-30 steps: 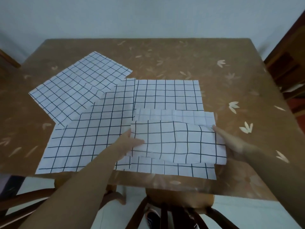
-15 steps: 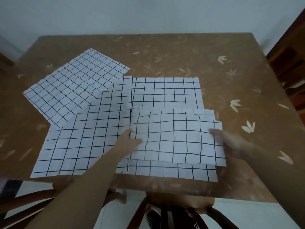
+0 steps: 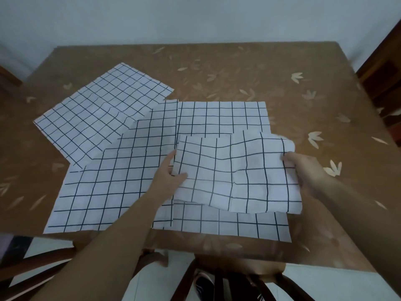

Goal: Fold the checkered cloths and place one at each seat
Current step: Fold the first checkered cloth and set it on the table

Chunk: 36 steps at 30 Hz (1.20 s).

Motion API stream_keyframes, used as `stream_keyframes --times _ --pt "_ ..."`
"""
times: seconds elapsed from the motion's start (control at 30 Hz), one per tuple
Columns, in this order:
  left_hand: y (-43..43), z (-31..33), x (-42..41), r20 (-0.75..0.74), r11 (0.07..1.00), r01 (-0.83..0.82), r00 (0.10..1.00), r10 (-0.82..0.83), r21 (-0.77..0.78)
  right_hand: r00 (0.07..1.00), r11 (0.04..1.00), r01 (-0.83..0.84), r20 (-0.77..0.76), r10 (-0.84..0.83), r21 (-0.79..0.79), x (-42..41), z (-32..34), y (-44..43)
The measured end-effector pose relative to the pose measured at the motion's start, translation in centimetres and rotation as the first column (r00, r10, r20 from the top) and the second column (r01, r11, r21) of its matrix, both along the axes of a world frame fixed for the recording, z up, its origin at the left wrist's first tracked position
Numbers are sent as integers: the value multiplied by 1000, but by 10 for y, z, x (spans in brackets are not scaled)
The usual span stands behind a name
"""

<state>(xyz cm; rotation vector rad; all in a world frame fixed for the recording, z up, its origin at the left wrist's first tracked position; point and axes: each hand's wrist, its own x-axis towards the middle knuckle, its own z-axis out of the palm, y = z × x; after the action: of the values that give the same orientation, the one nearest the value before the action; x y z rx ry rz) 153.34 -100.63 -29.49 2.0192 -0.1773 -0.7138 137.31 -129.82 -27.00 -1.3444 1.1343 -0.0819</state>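
Note:
Several white cloths with a dark grid lie overlapping on the brown table [image 3: 238, 68]. A folded checkered cloth [image 3: 236, 172] is lifted a little over the flat ones. My left hand [image 3: 168, 177] pinches its left edge, thumb on top. My right hand [image 3: 303, 168] grips its right edge, where the fabric bunches up. Beneath it a flat cloth [image 3: 221, 114] shows at the back and near the front edge. A second flat cloth [image 3: 112, 187] lies to the left, and a third, turned at an angle [image 3: 97, 109], sits at the far left.
The table has a leaf-patterned brown cover. A wooden chair back [image 3: 238, 276] stands below the near table edge, another chair part [image 3: 32, 266] at lower left. Dark wooden furniture [image 3: 386, 68] stands at the right edge. A pale wall runs behind.
The folded cloth has been raised and pulled slightly to the right, and its right edge now crumples in my right hand. My left hand stayed on the left edge.

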Motion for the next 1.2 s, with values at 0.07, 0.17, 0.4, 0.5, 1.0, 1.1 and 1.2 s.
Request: stream_keyframes --times 0.07,0.17,0.4,0.5,1.0,1.1,1.2 --pt "3 -10 -3 -12 997 57 998 -56 61 994 999 -38 -106 39 11 -3 -10 0" --pt "7 -22 -5 31 992 78 996 -82 96 979 996 -47 -203 31 -73 -4 -25 -1" --pt "4 -30 -5 203 977 58 974 -100 203 931 898 -249 -344 120 -363 -5 -41 -2" --pt "2 -31 -7 235 977 23 969 -74 210 922 889 -257 -373 108 -379 -5 -46 -3" --pt "2 -25 -12 333 890 80 909 -249 448 903 856 -299 -416 110 -422 -6 -42 4" --pt "-12 -23 -20 456 753 27 782 -426 657 887 639 -382 -458 51 -668 -9 -41 26" --pt "-37 -26 -43 515 730 157 612 -600 665 874 321 -484 -431 224 -814 -9 -47 65"
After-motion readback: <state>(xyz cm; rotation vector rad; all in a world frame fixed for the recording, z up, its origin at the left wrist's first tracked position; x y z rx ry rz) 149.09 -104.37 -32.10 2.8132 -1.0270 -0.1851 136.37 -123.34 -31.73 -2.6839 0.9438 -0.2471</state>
